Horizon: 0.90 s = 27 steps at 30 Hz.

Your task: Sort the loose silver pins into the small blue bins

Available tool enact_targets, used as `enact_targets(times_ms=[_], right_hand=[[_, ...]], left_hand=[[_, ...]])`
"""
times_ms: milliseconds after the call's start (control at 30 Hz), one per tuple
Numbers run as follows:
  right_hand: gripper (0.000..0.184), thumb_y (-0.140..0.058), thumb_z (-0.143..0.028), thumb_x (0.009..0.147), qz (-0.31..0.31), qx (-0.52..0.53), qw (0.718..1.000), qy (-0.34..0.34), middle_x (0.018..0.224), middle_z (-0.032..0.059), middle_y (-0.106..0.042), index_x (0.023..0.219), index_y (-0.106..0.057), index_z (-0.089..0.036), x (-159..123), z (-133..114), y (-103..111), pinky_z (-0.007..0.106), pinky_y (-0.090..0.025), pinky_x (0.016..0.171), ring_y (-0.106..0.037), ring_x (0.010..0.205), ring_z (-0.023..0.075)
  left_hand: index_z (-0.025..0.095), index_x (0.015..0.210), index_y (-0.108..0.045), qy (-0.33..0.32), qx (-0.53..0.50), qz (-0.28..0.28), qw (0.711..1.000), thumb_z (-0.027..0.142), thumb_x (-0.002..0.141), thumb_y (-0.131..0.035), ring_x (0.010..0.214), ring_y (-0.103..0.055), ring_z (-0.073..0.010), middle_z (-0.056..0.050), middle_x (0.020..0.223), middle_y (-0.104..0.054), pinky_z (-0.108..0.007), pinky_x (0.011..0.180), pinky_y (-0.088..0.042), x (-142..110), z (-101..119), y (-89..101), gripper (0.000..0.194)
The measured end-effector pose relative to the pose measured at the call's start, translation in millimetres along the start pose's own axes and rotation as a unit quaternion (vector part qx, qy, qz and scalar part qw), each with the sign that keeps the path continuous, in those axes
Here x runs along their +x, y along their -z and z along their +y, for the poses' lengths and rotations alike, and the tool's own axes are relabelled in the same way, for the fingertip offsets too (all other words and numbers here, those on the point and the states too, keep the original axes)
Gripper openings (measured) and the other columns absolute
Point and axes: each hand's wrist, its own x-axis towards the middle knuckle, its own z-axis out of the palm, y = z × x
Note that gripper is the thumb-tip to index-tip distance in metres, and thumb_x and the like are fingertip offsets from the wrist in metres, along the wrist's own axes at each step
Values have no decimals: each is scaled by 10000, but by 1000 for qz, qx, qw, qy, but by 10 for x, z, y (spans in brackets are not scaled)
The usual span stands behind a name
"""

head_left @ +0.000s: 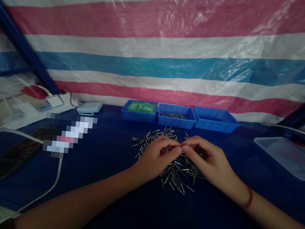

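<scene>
Over a loose pile of thin metal pins, both hands meet fingertip to fingertip. My left hand is closed in a pinch, thumb against forefinger. My right hand, with a dark reddish band on its wrist, pinches from the other side. A sliver of shiny metal, seemingly one thin metal pin, shows where the fingertips come together; most of it is hidden by the fingers. The pins lie in all directions on the dark blue tabletop, under and around both hands.
Behind the pile stand three blue bins: one with green packets, one with metal pins, and a right-hand bin. A translucent plastic lid lies right. Left are a phone, white cables and a power strip.
</scene>
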Motion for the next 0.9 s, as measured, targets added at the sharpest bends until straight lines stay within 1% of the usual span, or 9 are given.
enact_targets(times_ms=[67,167,267,333,433,500,633,733,900], right_hand=[[144,-575,-336,827,8,22,1000,-7,743,24,-637,836,-612,-197,-11,-18,-29,251,-460,552,-580,648,140],[125,-589,-328,819,12,34,999,-12,725,10,-622,833,-611,-205,-37,-43,-53,239,-453,537,-566,622,127],[91,-595,-303,820,14,20,1000,-2,713,0,-606,829,-609,-213,-74,-73,-55,232,-442,533,-554,620,122],[66,-591,-279,826,13,7,1000,12,717,0,-603,821,-607,-215,-92,-96,-49,234,-441,546,-554,636,122],[42,-584,-250,830,9,-6,999,35,726,1,-601,815,-604,-216,-98,-122,-43,236,-441,563,-557,656,124],[37,-591,-249,825,13,-9,999,35,715,-3,-593,811,-598,-216,-94,-127,-43,230,-437,549,-550,644,121],[77,-595,-264,822,21,-3,1000,23,692,-7,-577,769,-577,-210,-94,-117,-51,229,-433,536,-544,630,118],[63,-594,-251,821,15,-10,1000,24,709,-1,-584,780,-577,-205,-101,-124,-59,240,-437,550,-556,650,125],[50,-607,-213,808,15,-30,998,52,695,-7,-594,766,-586,-196,-91,-169,-62,249,-435,556,-549,618,113]], left_hand=[[189,879,-652,-8,3,20,1000,234,835,-574,706,-538,-127,-14,831,-583,-255,617,-440,-48,-8,-18,101],[190,867,-644,-43,27,39,998,192,826,-585,758,-553,-130,-11,838,-586,-266,683,-457,-102,33,6,72],[176,863,-638,-82,52,39,995,177,829,-577,812,-568,-142,-20,843,-593,-286,747,-460,-130,87,50,70],[168,878,-638,-96,71,31,992,181,836,-568,822,-570,-149,-27,841,-594,-294,758,-459,-136,106,70,83],[171,892,-637,-99,92,13,991,190,847,-551,773,-564,-147,-17,780,-580,-291,726,-460,-136,110,80,99],[171,876,-632,-100,98,7,990,194,848,-549,729,-552,-139,-6,739,-560,-282,698,-457,-135,110,81,90],[171,835,-609,-107,101,13,989,195,841,-556,688,-527,-126,4,721,-541,-265,669,-446,-135,118,73,58],[175,794,-588,-102,103,16,989,189,827,-566,677,-516,-125,7,716,-529,-259,649,-440,-137,119,65,41],[172,768,-572,-102,103,15,989,166,809,-568,665,-507,-117,11,717,-515,-244,622,-433,-142,97,56,42]])
